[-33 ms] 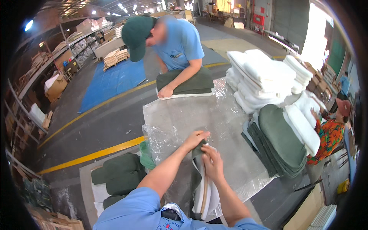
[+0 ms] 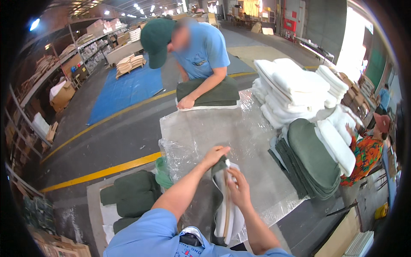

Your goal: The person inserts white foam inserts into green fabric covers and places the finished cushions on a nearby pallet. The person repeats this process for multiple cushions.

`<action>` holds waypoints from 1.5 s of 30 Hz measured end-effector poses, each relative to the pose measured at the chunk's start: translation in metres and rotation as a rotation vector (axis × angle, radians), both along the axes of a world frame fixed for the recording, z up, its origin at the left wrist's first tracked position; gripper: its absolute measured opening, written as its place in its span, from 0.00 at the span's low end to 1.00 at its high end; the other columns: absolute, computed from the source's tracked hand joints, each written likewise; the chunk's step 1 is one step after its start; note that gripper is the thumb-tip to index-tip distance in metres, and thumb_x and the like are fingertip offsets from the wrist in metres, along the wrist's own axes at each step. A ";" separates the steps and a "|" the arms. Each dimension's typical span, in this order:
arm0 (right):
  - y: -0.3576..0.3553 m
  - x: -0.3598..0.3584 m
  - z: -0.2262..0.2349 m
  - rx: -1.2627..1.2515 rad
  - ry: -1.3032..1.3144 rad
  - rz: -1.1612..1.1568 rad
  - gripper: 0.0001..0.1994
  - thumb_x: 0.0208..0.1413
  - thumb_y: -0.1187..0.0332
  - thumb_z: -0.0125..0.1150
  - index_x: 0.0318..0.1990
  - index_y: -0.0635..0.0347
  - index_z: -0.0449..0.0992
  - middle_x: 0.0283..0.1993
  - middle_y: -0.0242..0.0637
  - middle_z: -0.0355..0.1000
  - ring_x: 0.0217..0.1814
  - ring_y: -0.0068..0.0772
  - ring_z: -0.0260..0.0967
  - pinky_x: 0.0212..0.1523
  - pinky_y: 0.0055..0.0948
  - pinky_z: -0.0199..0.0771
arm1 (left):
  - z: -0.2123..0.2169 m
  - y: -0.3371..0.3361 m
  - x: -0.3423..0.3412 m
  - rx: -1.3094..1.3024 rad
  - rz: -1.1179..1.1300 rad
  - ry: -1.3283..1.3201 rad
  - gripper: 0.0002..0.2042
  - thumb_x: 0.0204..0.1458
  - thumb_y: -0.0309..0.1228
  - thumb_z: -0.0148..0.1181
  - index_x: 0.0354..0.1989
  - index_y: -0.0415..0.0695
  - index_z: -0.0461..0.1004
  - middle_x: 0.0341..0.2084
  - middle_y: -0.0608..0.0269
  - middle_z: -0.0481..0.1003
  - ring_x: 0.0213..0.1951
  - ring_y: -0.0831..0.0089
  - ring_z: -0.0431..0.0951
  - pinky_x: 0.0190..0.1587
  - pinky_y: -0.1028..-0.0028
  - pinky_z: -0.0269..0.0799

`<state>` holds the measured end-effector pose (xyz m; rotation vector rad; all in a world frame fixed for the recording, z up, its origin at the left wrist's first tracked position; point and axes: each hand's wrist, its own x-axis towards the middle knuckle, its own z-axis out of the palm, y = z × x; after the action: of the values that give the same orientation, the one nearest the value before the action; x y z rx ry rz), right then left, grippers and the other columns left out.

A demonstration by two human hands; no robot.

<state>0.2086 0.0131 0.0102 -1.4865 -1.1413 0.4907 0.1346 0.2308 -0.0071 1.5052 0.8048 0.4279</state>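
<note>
At lower centre, dark green fabric [image 2: 217, 201] is apparently part-covering a long white, tan-striped pad [image 2: 236, 217], leaving its right side bare. Left hand [image 2: 214, 156] and right hand [image 2: 240, 189] are touching the layers; I cannot tell grip closure.

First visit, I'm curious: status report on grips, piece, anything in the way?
Left grip at far end of green-and-white piece, right grip at its right side. Tan strip showing lengthwise. Nothing seen blocking; dark green stack off right.

Downward fisheye view from head, over table [image 2: 192, 128]
</note>
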 end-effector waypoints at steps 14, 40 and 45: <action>-0.205 -0.051 -0.056 0.073 0.563 -0.469 0.25 0.76 0.53 0.52 0.64 0.69 0.72 0.52 0.40 0.77 0.56 0.27 0.71 0.60 0.29 0.67 | -0.014 -0.097 -0.227 0.073 0.729 -0.068 0.23 0.67 0.49 0.59 0.33 0.37 0.81 0.30 0.64 0.78 0.39 0.75 0.75 0.47 0.71 0.69; 0.014 0.095 0.011 0.154 0.710 -0.365 0.23 0.67 0.49 0.64 0.28 0.61 0.78 0.27 0.31 0.71 0.29 0.28 0.68 0.34 0.31 0.67 | -0.026 -0.338 -0.285 0.039 0.224 0.066 0.52 0.44 0.46 0.85 0.73 0.34 0.60 0.57 0.48 0.76 0.61 0.61 0.75 0.65 0.67 0.67; 0.067 0.102 0.011 0.134 0.553 -0.234 0.21 0.68 0.52 0.63 0.31 0.61 0.80 0.31 0.32 0.75 0.35 0.26 0.71 0.41 0.29 0.69 | -0.020 -0.339 -0.236 -0.084 0.037 0.013 0.52 0.50 0.42 0.82 0.76 0.37 0.52 0.65 0.47 0.67 0.68 0.62 0.66 0.71 0.65 0.59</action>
<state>0.3106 0.0798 0.0215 -1.2392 -0.5480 0.6013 -0.1016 -0.1087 -0.0273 1.4187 0.8516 0.4073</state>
